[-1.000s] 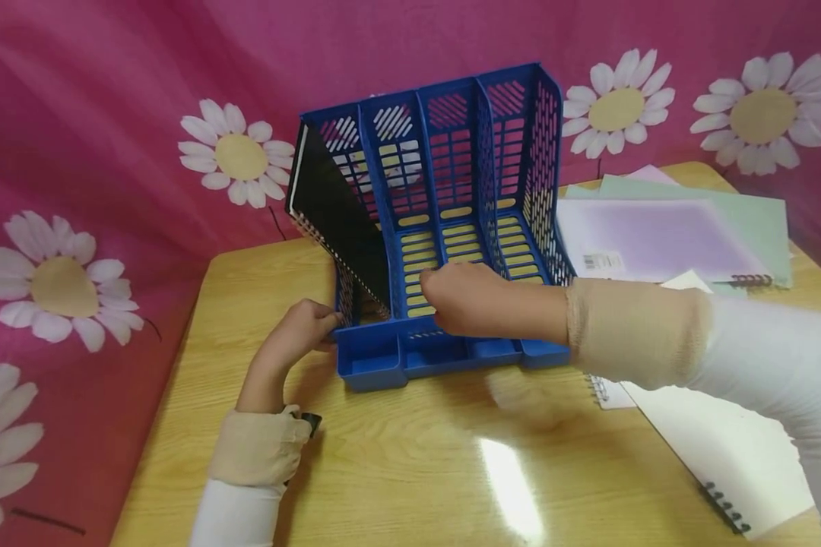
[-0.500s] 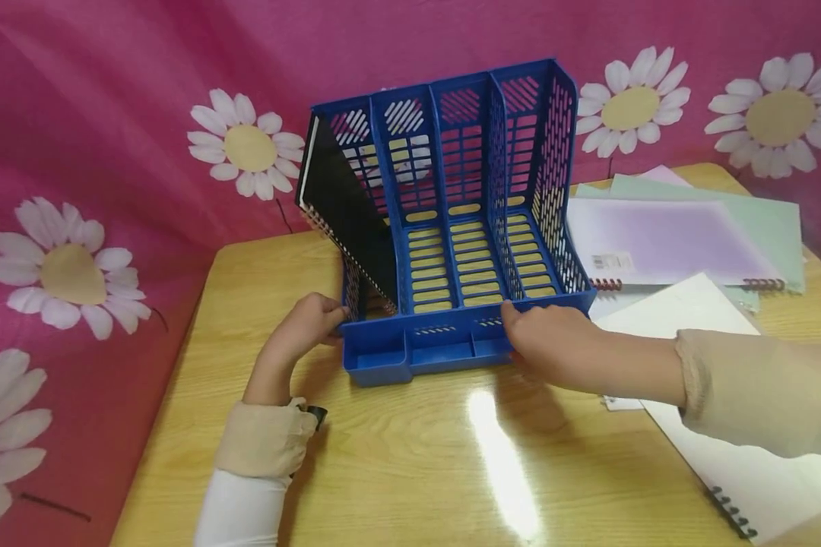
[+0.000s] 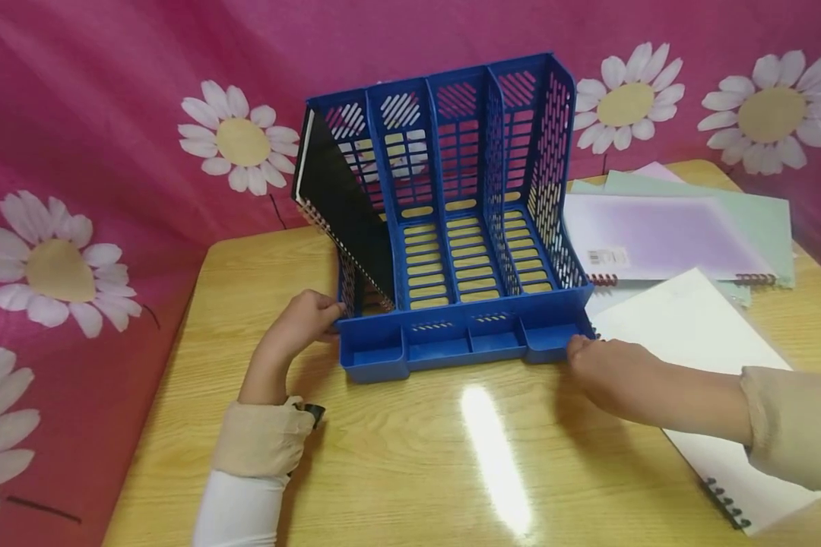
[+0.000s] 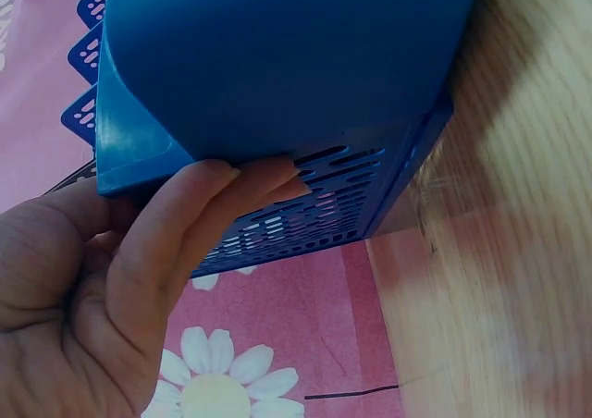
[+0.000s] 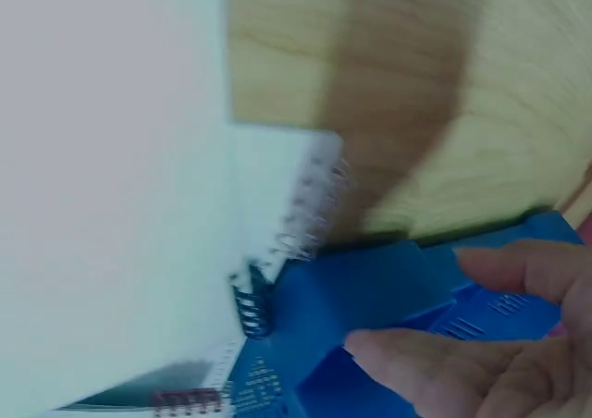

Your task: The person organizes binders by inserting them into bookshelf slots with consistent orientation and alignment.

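A blue desk file organizer (image 3: pixel 506 308) with upright slotted compartments and small front trays stands on the table. A black spiral notebook (image 3: pixel 349 209) leans in its leftmost compartment. My left hand (image 3: pixel 304 319) grips the organizer's left front edge. In the left wrist view, the left fingers (image 4: pixel 171 228) lie along the outside of the blue side wall, the thumb partly hidden behind the edge. My right hand (image 3: pixel 622 372) is at the front right tray. In the right wrist view, the thumb and finger of the right hand (image 5: pixel 518 353) are spread apart over the blue trays, holding nothing.
To the right lie a purple-covered spiral notebook (image 3: pixel 664 235), pale green sheets or covers (image 3: pixel 769 228) under it, and a white spiral notebook (image 3: pixel 711 327) partly beneath the right forearm. A pink curtain with daisies (image 3: pixel 424 38) hangs behind the wooden table (image 3: pixel 383 471).
My right hand has moved right along the organizer's front, from above the middle compartments to the right tray. The left hand stays gripping the left edge; the black notebook stays in its compartment.
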Action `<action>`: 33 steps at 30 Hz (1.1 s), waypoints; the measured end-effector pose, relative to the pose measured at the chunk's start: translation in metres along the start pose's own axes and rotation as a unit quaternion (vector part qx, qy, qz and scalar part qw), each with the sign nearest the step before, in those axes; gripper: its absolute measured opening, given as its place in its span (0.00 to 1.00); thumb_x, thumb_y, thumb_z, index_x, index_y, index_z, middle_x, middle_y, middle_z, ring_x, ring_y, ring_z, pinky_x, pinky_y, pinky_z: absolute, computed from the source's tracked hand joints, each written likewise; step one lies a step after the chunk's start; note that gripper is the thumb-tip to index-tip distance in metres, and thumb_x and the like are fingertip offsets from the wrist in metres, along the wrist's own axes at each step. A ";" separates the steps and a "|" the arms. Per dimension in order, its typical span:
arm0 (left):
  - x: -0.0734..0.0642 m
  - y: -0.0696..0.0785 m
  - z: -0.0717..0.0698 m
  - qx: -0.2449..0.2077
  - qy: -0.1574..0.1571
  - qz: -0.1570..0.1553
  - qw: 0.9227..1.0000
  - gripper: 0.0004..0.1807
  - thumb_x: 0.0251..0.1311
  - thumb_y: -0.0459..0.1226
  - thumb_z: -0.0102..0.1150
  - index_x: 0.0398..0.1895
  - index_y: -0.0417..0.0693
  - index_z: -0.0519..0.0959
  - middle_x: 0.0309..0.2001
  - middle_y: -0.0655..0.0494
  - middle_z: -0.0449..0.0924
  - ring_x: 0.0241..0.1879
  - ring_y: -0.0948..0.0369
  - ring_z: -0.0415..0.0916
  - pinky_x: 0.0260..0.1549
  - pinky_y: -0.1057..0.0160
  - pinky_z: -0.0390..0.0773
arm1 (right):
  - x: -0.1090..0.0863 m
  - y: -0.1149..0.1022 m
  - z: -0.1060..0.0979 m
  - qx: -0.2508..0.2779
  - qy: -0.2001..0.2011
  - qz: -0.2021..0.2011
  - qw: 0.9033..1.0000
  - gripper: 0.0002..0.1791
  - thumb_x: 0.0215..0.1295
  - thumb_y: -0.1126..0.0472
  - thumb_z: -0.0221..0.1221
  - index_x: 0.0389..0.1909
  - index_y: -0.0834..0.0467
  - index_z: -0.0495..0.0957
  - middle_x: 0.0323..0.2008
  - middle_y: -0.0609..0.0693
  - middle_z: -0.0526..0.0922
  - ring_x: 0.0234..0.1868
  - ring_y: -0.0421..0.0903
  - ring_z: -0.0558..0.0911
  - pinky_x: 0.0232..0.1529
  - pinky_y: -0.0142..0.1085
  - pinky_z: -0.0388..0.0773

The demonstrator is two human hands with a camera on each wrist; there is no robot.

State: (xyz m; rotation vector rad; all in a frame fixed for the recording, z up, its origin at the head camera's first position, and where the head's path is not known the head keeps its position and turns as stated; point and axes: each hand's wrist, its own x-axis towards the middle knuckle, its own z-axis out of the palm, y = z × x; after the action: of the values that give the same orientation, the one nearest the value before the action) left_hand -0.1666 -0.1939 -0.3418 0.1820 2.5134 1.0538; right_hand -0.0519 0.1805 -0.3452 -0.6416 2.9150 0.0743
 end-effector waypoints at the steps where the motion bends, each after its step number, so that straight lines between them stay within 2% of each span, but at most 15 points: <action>1: 0.000 0.000 0.000 -0.001 -0.001 0.002 1.000 0.22 0.69 0.34 0.43 0.13 0.47 0.62 0.19 0.58 0.64 0.31 0.53 0.83 0.37 0.55 0.83 | -0.003 0.002 0.003 0.005 -0.011 0.005 1.000 0.14 0.56 0.74 0.53 0.42 0.77 0.69 0.36 0.69 0.80 0.29 0.60 0.83 0.23 0.52 0.81; 3: 0.000 0.001 0.000 -0.007 -0.002 0.003 1.000 0.22 0.69 0.34 0.43 0.13 0.47 0.61 0.19 0.58 0.64 0.31 0.55 0.83 0.37 0.54 0.83 | -0.008 0.007 0.009 0.017 -0.021 0.015 1.000 0.17 0.57 0.73 0.53 0.47 0.79 0.68 0.44 0.72 0.78 0.39 0.64 0.82 0.31 0.54 0.81; 5: 0.000 0.002 0.001 -0.009 -0.002 0.003 1.000 0.22 0.69 0.34 0.43 0.13 0.47 0.61 0.19 0.58 0.63 0.30 0.55 0.82 0.37 0.55 0.83 | -0.013 0.012 0.014 0.031 -0.046 0.030 0.998 0.22 0.60 0.71 0.52 0.52 0.81 0.65 0.51 0.76 0.73 0.50 0.68 0.78 0.43 0.55 0.79; 8: -0.001 0.003 0.002 -0.008 -0.003 0.003 1.000 0.22 0.69 0.34 0.43 0.13 0.48 0.60 0.20 0.58 0.63 0.30 0.55 0.82 0.36 0.55 0.84 | -0.022 0.021 0.022 0.060 -0.065 0.040 0.995 0.27 0.59 0.70 0.54 0.55 0.83 0.61 0.55 0.79 0.67 0.57 0.71 0.70 0.54 0.58 0.72; 13: 0.000 0.004 0.001 0.007 -0.002 0.004 1.000 0.22 0.69 0.34 0.43 0.13 0.46 0.63 0.19 0.57 0.65 0.32 0.52 0.83 0.36 0.56 0.84 | -0.034 0.040 0.036 0.136 -0.102 0.065 0.983 0.36 0.53 0.68 0.58 0.57 0.83 0.55 0.56 0.83 0.62 0.57 0.76 0.66 0.57 0.63 0.65; 15: 0.000 0.004 0.000 0.013 -0.002 0.004 1.000 0.21 0.70 0.35 0.43 0.14 0.45 0.65 0.20 0.56 0.67 0.33 0.50 0.84 0.36 0.57 0.84 | -0.037 0.044 0.042 0.152 -0.111 0.085 0.979 0.37 0.55 0.67 0.57 0.59 0.83 0.53 0.58 0.84 0.57 0.58 0.78 0.62 0.57 0.66 0.61; 19: -0.001 0.003 0.000 0.019 -0.003 0.002 1.000 0.21 0.70 0.35 0.42 0.14 0.45 0.65 0.21 0.55 0.69 0.34 0.49 0.84 0.36 0.56 0.84 | -0.040 0.051 0.053 0.147 -0.118 0.125 0.974 0.41 0.60 0.62 0.57 0.60 0.85 0.46 0.60 0.87 0.46 0.60 0.82 0.52 0.54 0.74 0.52; 22: -0.002 0.002 0.001 0.017 -0.004 0.000 1.000 0.22 0.70 0.35 0.42 0.13 0.46 0.63 0.20 0.56 0.67 0.34 0.48 0.83 0.37 0.55 0.83 | -0.041 0.058 0.057 0.142 -0.136 0.155 0.968 0.43 0.61 0.58 0.56 0.60 0.85 0.44 0.59 0.88 0.41 0.60 0.83 0.50 0.49 0.78 0.51; 25: -0.001 0.001 0.001 0.016 -0.004 -0.002 1.000 0.22 0.70 0.36 0.43 0.13 0.47 0.62 0.19 0.57 0.65 0.34 0.48 0.83 0.39 0.53 0.83 | -0.041 0.066 0.062 0.151 -0.160 0.165 0.962 0.43 0.62 0.58 0.55 0.60 0.86 0.42 0.58 0.90 0.38 0.59 0.85 0.48 0.46 0.80 0.52; 28: -0.001 0.001 0.002 0.014 -0.004 0.000 1.000 0.22 0.70 0.36 0.43 0.13 0.47 0.62 0.19 0.58 0.65 0.34 0.48 0.83 0.38 0.52 0.83 | -0.044 0.072 0.067 0.149 -0.156 0.148 0.965 0.44 0.57 0.62 0.57 0.58 0.87 0.43 0.55 0.93 0.38 0.57 0.87 0.47 0.47 0.78 0.53; 32: -0.002 0.001 0.002 0.015 -0.001 0.003 1.000 0.23 0.70 0.36 0.43 0.12 0.48 0.61 0.18 0.57 0.65 0.34 0.48 0.83 0.38 0.53 0.83 | -0.047 0.076 0.073 0.134 -0.113 0.112 0.978 0.43 0.48 0.69 0.59 0.55 0.89 0.45 0.51 0.95 0.41 0.54 0.90 0.47 0.54 0.74 0.51; 33: -0.001 0.002 0.002 0.015 -0.001 0.005 1.000 0.23 0.70 0.36 0.43 0.12 0.48 0.61 0.18 0.57 0.65 0.34 0.48 0.83 0.38 0.53 0.83 | -0.048 0.077 0.073 0.128 -0.104 0.109 0.980 0.40 0.49 0.71 0.58 0.55 0.89 0.46 0.51 0.95 0.43 0.54 0.90 0.49 0.54 0.74 0.52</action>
State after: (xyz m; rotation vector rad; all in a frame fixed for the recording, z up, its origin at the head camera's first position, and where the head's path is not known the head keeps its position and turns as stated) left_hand -0.1647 -0.1922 -0.3411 0.2050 2.5307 1.0192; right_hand -0.0314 0.2763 -0.4085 -0.2538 2.7152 -0.1930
